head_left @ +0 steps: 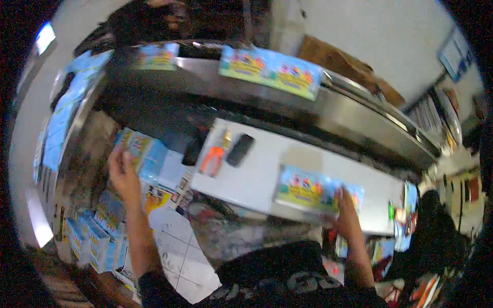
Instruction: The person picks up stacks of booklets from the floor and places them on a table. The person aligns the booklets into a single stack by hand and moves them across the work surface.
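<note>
Nearest, at 8 o'clock, stand stacks of booklets (94, 240). At 4 o'clock the right hand (347, 208), fingers partly bent, lies on the right part of a colourful print (308, 190) on the white table (251, 182); blur hides any grip. At 9 o'clock the half-curled left hand (123, 172) meets a booklet pile (145, 149); its hold I cannot tell. Beyond, left of centre, lie orange-handled pliers (211, 160) and a black object (240, 149). Farthest, at 12 o'clock, another print (272, 72) hangs over a metal ledge (354, 115).

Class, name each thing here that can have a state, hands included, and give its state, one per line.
Left hand: at the blue pile, grip unclear
Right hand: at the near print, grip unclear
Near print: picture up, partly covered
Pliers: lying down, handles spread
Black object: lying beside pliers, apart
Far print: overhanging metal panel
</note>
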The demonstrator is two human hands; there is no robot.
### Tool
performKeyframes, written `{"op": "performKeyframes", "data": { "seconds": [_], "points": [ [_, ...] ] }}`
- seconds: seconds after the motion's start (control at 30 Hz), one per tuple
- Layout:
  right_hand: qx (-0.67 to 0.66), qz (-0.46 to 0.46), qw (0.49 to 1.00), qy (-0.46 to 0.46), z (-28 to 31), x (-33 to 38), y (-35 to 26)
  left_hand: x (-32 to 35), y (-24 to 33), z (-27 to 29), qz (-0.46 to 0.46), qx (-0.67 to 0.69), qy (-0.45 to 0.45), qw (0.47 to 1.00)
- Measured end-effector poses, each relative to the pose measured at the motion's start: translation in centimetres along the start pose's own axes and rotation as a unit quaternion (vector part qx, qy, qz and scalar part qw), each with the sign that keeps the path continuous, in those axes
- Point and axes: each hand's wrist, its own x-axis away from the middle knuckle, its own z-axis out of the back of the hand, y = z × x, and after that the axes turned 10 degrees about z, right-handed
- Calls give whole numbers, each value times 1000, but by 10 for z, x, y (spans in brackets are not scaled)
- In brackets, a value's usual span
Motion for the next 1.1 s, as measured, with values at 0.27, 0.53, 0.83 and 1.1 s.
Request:
{"op": "performKeyframes", "data": {
  "seconds": [0.27,0.53,0.83,1.1],
  "points": [
    [40,-93,980,170,-17,53,73,240,119,-168,117,50,-437,890],
    [12,-20,990,136,2,37,10,218,121,-156,198,26,-408,891],
    [102,269,951,-111,-10,48,-22,139,55,-141,128,105,-75,983],
    [55,326,897,-292,33,5,-42,110,-4,-159,212,-113,-35,970]
  ]
}}
